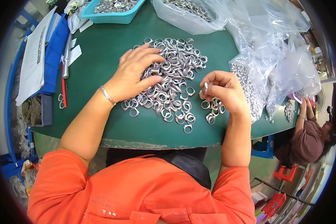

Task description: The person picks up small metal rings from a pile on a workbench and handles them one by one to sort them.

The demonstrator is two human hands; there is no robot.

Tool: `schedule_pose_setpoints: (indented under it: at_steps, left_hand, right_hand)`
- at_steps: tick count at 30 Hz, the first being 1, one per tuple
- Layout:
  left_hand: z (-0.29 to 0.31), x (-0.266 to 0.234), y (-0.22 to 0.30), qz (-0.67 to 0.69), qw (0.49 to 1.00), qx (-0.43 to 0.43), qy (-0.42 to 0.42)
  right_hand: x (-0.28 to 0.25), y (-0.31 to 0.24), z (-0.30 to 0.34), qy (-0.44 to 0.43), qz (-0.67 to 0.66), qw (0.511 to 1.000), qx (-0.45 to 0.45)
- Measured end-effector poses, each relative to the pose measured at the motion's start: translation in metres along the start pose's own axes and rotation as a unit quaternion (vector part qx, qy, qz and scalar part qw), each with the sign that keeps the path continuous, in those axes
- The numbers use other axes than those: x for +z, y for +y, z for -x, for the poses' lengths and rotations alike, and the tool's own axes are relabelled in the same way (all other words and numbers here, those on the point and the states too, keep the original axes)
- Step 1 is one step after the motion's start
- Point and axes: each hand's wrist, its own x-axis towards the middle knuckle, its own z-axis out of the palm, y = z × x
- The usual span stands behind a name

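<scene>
A big heap of silver-grey metal rings (174,69) spreads over the middle of the green table. My left hand (133,72) lies over its left side, fingers stretched and apart, touching the rings beneath. To the right of the heap, my right hand (229,91) pinches one ring (206,86) between thumb and fingers, partly hidden by them. Just under that hand sits a smaller group of rings (211,114), apart from the heap. One lone ring (187,129) lies near the table's front edge.
Clear plastic bags (246,82) full of metal pieces fill the table's right side. A turquoise basket (112,18) and another bag (190,16) stand at the back. At left are a red pen (64,91), a metal tool (67,56) and blue bins (58,52). A co-worker (306,138) sits at far right.
</scene>
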Motion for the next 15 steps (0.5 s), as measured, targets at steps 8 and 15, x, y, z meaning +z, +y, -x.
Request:
schedule_pose_setpoints:
  at_steps: [8, 15]
  left_hand:
    - [-0.002, 0.002, 0.0, 0.006, 1.0, 0.003, 0.004]
    - [-0.001, 0.003, -0.001, -0.004, 1.0, 0.012, 0.006]
  right_hand:
    - [-0.029, 0.006, 0.007, 0.048, 0.344, 0.924, -0.158]
    - [0.018, 0.015, -0.007, 0.05, 0.454, 0.868, -0.197]
